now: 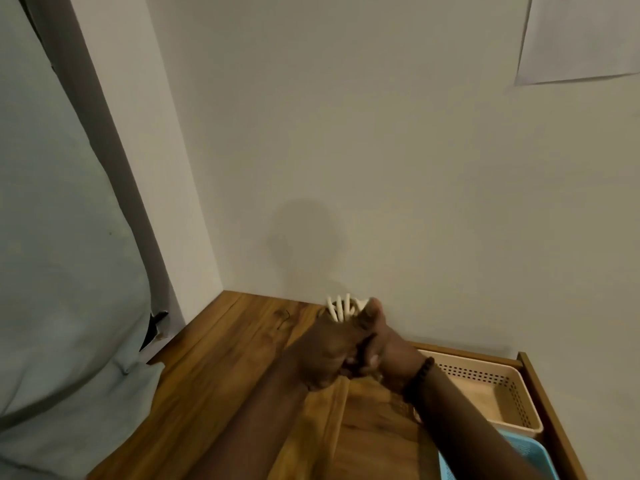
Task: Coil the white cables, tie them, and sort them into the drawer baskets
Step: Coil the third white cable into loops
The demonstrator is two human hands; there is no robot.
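Observation:
A bundle of white cable (341, 308) sticks up in several loops above my two hands, which are pressed together over the wooden top. My left hand (325, 351) is closed around the lower part of the bundle. My right hand (382, 344), with a dark bead bracelet at the wrist, grips the same bundle from the right, thumb up against the loops. The rest of the cable is hidden inside my fists. A beige perforated basket (519, 375) sits in the open drawer to the right, and a blue basket (467, 459) lies in front of it.
The wooden top (225, 358) runs from the wall corner toward me. The drawer's wooden side (550, 420) stands at the far right. A pale cloth (69, 306) hangs at the left. A sheet of paper (581, 39) is stuck on the wall.

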